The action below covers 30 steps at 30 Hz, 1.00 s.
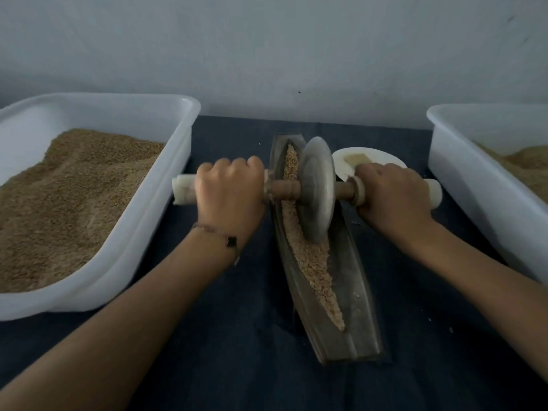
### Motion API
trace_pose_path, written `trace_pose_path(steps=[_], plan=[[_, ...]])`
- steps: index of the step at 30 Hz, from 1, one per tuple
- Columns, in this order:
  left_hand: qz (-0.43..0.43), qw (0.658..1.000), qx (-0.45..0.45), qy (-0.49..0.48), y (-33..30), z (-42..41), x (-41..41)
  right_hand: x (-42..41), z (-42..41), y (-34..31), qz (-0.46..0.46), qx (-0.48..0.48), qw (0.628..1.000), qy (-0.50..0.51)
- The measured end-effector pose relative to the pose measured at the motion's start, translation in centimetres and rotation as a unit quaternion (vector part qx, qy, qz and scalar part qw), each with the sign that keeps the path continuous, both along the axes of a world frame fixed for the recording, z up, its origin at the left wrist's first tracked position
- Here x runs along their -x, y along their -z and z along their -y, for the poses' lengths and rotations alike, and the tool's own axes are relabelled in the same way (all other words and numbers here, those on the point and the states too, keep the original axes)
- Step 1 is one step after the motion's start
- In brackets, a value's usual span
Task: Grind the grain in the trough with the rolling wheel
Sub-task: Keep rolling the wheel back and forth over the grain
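A long metal trough (357, 295) lies lengthwise on the dark cloth, running from near me toward the wall. Pale crushed grain (311, 259) fills its groove. A grey metal wheel (317, 188) stands upright in the groove at the far half of the trough, on a wooden axle (284, 188) with pale handle ends. My left hand (229, 192) grips the left handle. My right hand (391, 195) grips the right handle. The wheel hides part of the grain behind it.
A large white tub (166, 173) of brown grain stands at the left. Another white tub (474, 179) with grain stands at the right. A small white plate (344, 161) with a tan piece on it sits behind the right handle. A pale wall closes the back.
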<state>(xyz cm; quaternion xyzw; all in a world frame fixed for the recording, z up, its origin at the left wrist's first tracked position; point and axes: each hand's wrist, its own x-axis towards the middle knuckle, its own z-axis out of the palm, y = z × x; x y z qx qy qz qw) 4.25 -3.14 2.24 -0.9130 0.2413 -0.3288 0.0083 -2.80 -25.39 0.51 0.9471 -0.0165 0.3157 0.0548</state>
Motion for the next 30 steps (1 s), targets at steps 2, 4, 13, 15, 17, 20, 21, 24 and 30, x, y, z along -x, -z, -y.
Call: trace_pose_path(steps=[2,4,13,15,17,20,21,24,30], plan=[[-0.018,1.0,-0.018,-0.018,-0.3,0.6,-0.7,-0.6,0.1,0.1,-0.011,-0.018,1.0,0.016],[-0.047,0.999,-0.009,-0.021,-0.1,0.5,-1.2,-1.0,-0.1,-0.4,-0.025,-0.011,0.999,0.023],[-0.079,0.996,-0.017,0.038,-0.8,-2.6,4.3,5.4,-1.4,-1.8,-0.062,-0.002,0.998,0.015],[-0.051,0.996,-0.026,0.073,-1.8,-3.2,6.5,8.1,-1.9,-2.1,-0.067,-0.017,0.997,0.025],[-0.038,0.993,-0.017,0.109,-3.1,-3.9,8.5,10.5,-2.4,-2.9,-0.061,-0.02,0.998,0.024],[-0.053,0.991,-0.007,0.124,-4.2,-4.9,10.0,12.5,-2.8,-3.9,-0.03,-0.029,0.999,-0.011],[-0.057,0.99,-0.005,0.126,-4.2,-5.1,10.1,12.6,-2.8,-4.1,-0.022,-0.027,0.999,-0.018],[-0.058,0.99,0.002,0.127,-3.1,-4.9,9.3,11.8,-2.7,-3.9,-0.016,-0.015,1.0,-0.021],[-0.072,0.994,0.027,0.078,-0.2,-3.0,4.3,6.4,-1.6,-1.3,0.019,0.012,1.0,-0.001]])
